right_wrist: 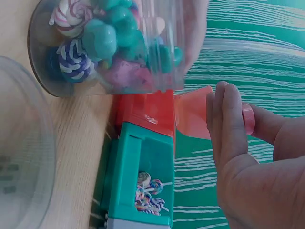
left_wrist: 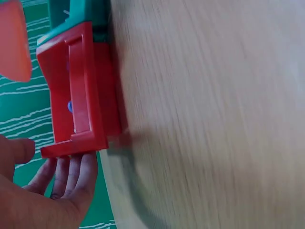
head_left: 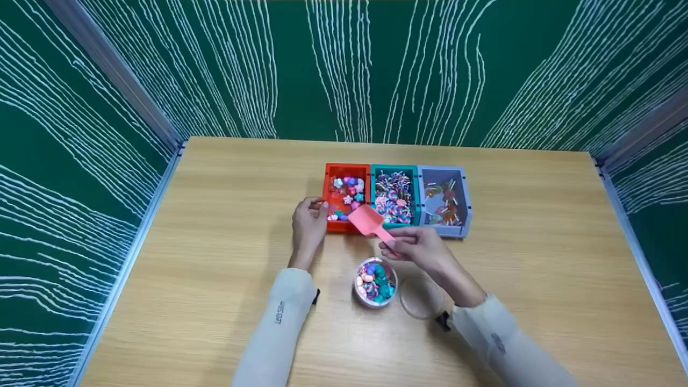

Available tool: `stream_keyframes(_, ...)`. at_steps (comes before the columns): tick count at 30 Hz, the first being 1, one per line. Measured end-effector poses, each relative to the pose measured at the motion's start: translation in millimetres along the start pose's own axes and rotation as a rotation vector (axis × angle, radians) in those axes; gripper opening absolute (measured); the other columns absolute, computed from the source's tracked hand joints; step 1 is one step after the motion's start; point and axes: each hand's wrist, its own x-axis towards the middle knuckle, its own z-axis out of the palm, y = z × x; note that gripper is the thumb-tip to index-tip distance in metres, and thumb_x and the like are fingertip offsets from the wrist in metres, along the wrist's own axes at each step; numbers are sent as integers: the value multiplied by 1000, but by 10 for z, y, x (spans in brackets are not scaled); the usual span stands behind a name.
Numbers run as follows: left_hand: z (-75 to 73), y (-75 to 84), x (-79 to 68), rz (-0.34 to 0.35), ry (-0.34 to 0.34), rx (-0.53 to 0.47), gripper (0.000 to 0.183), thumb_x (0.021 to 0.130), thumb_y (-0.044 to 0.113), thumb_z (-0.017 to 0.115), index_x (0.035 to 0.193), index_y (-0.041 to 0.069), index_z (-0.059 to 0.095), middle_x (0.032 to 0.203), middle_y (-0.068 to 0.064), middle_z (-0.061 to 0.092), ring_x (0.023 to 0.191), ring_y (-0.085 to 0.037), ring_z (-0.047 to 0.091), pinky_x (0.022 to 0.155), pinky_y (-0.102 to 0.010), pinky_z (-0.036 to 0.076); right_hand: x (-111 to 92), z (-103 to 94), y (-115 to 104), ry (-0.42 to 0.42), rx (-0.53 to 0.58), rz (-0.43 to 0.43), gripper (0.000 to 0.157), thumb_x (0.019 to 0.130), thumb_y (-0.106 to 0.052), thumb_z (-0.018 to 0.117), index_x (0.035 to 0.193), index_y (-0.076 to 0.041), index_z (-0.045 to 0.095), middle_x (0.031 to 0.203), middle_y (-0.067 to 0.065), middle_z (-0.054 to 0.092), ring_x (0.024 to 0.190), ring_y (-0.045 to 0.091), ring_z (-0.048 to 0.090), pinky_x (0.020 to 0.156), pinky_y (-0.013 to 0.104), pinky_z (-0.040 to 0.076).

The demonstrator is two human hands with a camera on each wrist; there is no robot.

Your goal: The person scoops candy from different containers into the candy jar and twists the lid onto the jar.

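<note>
My right hand [head_left: 422, 248] pinches the handle of a pink scoop [head_left: 366, 219] between thumb and fingers. The scoop's blade is held over the front edge of the red bin [head_left: 344, 226], and it looks free of candy. Against the outer left side of that bin, the fingers of my left hand [head_left: 310, 226] rest, with the thumb apart from them in the left wrist view. Inside the red bin lie small colourful candy-like pieces [head_left: 352, 185]. A clear round jar [head_left: 375, 283] with mixed teal, pink and swirled pieces stands in front of the bins.
Joined to the red bin are a teal bin [head_left: 416, 183] of swirled lollipops and a grey bin [head_left: 463, 188] of amber-toned lollipops. A clear round lid [head_left: 421, 297] lies right of the jar, below my right forearm. Green walls with white lines enclose the wooden table [head_left: 215, 226].
</note>
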Motion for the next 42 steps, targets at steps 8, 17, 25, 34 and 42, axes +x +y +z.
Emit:
stream_keyframes(8, -66, -5, 72, -2, -8, 28, 16, 103, 10, 69, 112, -1, 76, 97, -14, 72, 88, -26, 66, 75, -34, 56, 308, 133, -85, -47, -38, 21, 37, 103, 7, 59, 138, 17, 57, 109, 26, 76, 87, 19, 79, 88, 33, 61)
stream_keyframes(17, -73, -7, 130, 2, -12, 3, 12, 99, 6, 71, 105, -2, 77, 89, -13, 72, 82, -21, 65, 70, -27, 50, 529, 202, -308, -33, -92, 99, 34, 102, 7, 59, 135, 12, 63, 101, 19, 77, 83, 20, 79, 85, 32, 61)
stream_keyframes(25, -76, -21, 127, 16, -1, -13, 12, 97, 4, 72, 104, -3, 78, 88, -13, 73, 80, -21, 65, 69, -28, 50, 719, 303, -489, 5, -189, 164, 32, 103, 0, 63, 133, 7, 67, 94, 16, 76, 71, 17, 77, 74, 26, 62)
stream_keyframes(34, -83, -28, 117, 29, 6, 6, 12, 97, 6, 73, 104, -2, 78, 89, -15, 74, 85, -27, 69, 77, -36, 55, 807, 447, -588, 23, -245, 164, 20, 104, -2, 60, 116, 6, 74, 95, 17, 72, 72, 19, 76, 85, 34, 62)
stream_keyframes(42, -74, -38, 123, 19, -6, -25, 11, 98, 4, 72, 104, -3, 78, 89, -14, 74, 83, -25, 67, 74, -33, 54, 832, 373, -685, 3, -293, 211, 19, 106, -4, 59, 109, 6, 74, 94, 16, 74, 71, 19, 77, 79, 31, 63)
